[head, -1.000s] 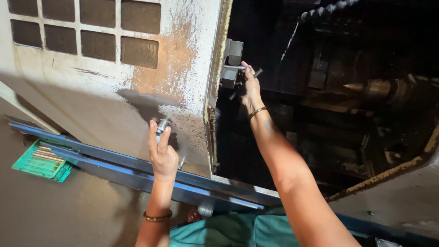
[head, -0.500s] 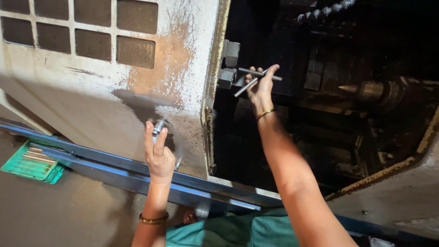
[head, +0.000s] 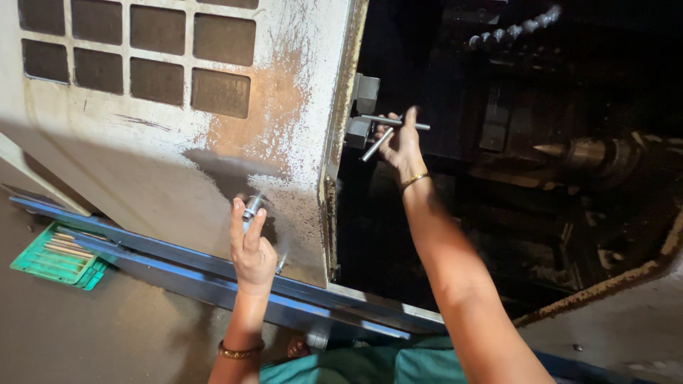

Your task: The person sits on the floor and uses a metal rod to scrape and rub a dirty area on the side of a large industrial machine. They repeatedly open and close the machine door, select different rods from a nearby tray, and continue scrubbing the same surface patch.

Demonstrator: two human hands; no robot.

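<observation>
Your left hand point(head: 252, 249) reaches up against the worn, rust-stained door point(head: 178, 163) of the machine, with two fingers raised in a V around a small metal knob point(head: 251, 207) that sticks out of the panel; the knob sits between those fingertips, touching them, while the rest of the hand curls loosely below it, so the grip is a light two-finger pinch on the knob. Your right hand point(head: 400, 142) stretches farther, past the door's right edge into the dark opening, and is closed around a T-handled key point(head: 388, 131): its crossbar juts out to either side of your fingers, and its shaft slants down to the left toward a grey block point(head: 358, 132) at the door edge. To the right, deep inside, a pointed spindle point(head: 580, 151) shows faintly. A blue rail point(head: 171, 267) runs along the bottom of the door, and a green tray point(head: 53, 257) lies on the floor at the near left.
</observation>
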